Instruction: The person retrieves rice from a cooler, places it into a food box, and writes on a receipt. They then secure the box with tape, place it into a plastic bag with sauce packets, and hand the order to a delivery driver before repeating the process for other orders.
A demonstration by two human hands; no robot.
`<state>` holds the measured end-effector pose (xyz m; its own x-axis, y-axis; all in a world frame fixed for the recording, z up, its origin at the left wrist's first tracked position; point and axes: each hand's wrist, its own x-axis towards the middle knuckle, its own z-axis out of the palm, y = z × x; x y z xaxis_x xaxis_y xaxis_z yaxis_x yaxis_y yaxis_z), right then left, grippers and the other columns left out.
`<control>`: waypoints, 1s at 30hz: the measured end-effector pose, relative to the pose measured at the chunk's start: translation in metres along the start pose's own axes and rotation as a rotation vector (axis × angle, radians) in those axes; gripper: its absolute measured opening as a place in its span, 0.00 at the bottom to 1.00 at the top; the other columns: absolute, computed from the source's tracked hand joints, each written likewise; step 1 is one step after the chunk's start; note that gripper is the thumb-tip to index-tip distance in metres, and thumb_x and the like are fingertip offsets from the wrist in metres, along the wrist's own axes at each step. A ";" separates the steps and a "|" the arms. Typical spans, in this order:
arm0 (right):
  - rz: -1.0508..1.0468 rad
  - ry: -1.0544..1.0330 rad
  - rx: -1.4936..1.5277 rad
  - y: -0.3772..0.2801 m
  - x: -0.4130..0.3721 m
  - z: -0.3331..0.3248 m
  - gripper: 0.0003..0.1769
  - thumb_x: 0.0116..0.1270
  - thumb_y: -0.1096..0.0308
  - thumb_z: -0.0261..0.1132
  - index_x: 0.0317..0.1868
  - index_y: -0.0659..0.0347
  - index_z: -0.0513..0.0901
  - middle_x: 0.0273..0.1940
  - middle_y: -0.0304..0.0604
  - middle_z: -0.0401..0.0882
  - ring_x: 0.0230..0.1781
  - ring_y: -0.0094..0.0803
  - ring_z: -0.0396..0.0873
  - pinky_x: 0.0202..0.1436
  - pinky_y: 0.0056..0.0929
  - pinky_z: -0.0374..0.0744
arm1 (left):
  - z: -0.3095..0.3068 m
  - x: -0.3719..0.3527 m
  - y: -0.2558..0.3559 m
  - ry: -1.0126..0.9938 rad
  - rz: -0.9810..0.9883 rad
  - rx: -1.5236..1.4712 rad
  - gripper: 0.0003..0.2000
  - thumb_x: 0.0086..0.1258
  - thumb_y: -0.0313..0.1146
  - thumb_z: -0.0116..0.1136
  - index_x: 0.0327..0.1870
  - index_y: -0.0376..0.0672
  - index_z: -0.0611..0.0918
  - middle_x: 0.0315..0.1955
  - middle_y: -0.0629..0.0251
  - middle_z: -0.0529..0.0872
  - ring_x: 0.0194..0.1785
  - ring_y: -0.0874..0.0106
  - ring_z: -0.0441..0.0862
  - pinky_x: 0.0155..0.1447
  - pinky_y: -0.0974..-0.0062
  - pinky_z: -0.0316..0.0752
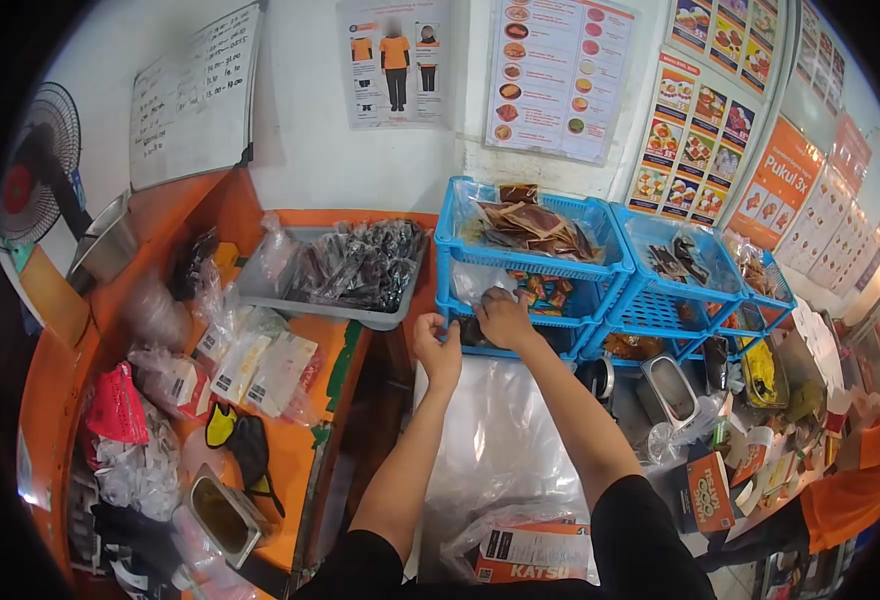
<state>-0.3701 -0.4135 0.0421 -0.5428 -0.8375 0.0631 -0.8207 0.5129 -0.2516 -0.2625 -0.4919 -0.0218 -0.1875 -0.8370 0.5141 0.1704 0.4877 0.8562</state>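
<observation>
My right hand (503, 318) is at the front of the blue stacked rack (532, 258), fingers curled down at the opening below the top basket. Beside it, in that lower basket, are a clear plastic bag (477, 281) and small colourful sachets (546, 293). My left hand (438, 350) is just left of it, by the rack's front corner, with thumb and fingers drawn together. What either hand holds, if anything, is hidden. The top basket carries flat brown sauce packets (537, 228). Below my forearms is a surface covered with clear plastic (490, 430).
On the left, a grey tray (385, 318) of dark sachets stands on the orange counter (305, 425), near plastic bags and a metal container (222, 515). More blue baskets (675, 290) stand to the right. A person in an orange shirt (855, 485) is at far right.
</observation>
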 end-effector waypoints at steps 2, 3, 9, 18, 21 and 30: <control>-0.128 0.210 -0.024 -0.006 -0.018 0.014 0.24 0.66 0.58 0.54 0.55 0.68 0.75 0.64 0.50 0.67 0.67 0.43 0.62 0.64 0.58 0.57 | 0.002 0.000 0.001 -0.099 -0.147 -0.165 0.11 0.58 0.28 0.68 0.34 0.38 0.75 0.29 0.69 0.78 0.31 0.80 0.74 0.35 0.81 0.70; -0.256 0.420 -0.050 -0.012 -0.029 0.018 0.26 0.65 0.59 0.56 0.58 0.68 0.73 0.64 0.50 0.66 0.69 0.42 0.61 0.63 0.58 0.57 | 0.004 0.001 0.006 -0.096 -0.150 -0.165 0.11 0.58 0.28 0.68 0.34 0.38 0.75 0.29 0.69 0.78 0.31 0.80 0.74 0.35 0.81 0.70; -0.445 0.444 -0.091 -0.021 -0.064 0.023 0.25 0.60 0.64 0.61 0.56 0.69 0.74 0.60 0.53 0.70 0.66 0.43 0.64 0.62 0.50 0.60 | 0.021 0.012 0.025 -0.091 -0.252 -0.045 0.12 0.58 0.32 0.71 0.34 0.36 0.78 0.31 0.64 0.84 0.29 0.78 0.79 0.32 0.81 0.72; 0.050 0.789 0.131 0.020 0.017 0.015 0.14 0.53 0.66 0.65 0.40 0.63 0.85 0.40 0.50 0.80 0.51 0.50 0.71 0.55 0.49 0.67 | 0.023 0.008 0.001 -0.053 -0.222 -0.481 0.03 0.62 0.16 0.54 0.30 0.35 0.78 0.27 0.64 0.80 0.31 0.74 0.80 0.31 0.76 0.73; 0.283 0.351 0.079 0.020 0.032 0.020 0.11 0.51 0.63 0.67 0.34 0.57 0.88 0.43 0.48 0.81 0.54 0.54 0.69 0.56 0.51 0.67 | 0.015 0.010 0.001 -0.174 0.039 -0.042 0.07 0.58 0.14 0.52 0.28 0.36 0.81 0.29 0.60 0.80 0.33 0.69 0.80 0.35 0.72 0.74; -0.122 0.653 0.514 -0.011 0.005 0.032 0.12 0.43 0.75 0.70 0.30 0.61 0.78 0.51 0.57 0.77 0.57 0.51 0.70 0.60 0.46 0.68 | 0.020 0.021 0.015 -0.141 -0.254 -0.072 0.08 0.61 0.31 0.61 0.33 0.35 0.86 0.30 0.57 0.82 0.35 0.65 0.81 0.40 0.69 0.74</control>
<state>-0.3580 -0.4293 0.0147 -0.5793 -0.5230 0.6252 -0.7828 0.1432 -0.6056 -0.2830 -0.4975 0.0025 -0.3649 -0.8848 0.2898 0.1680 0.2436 0.9552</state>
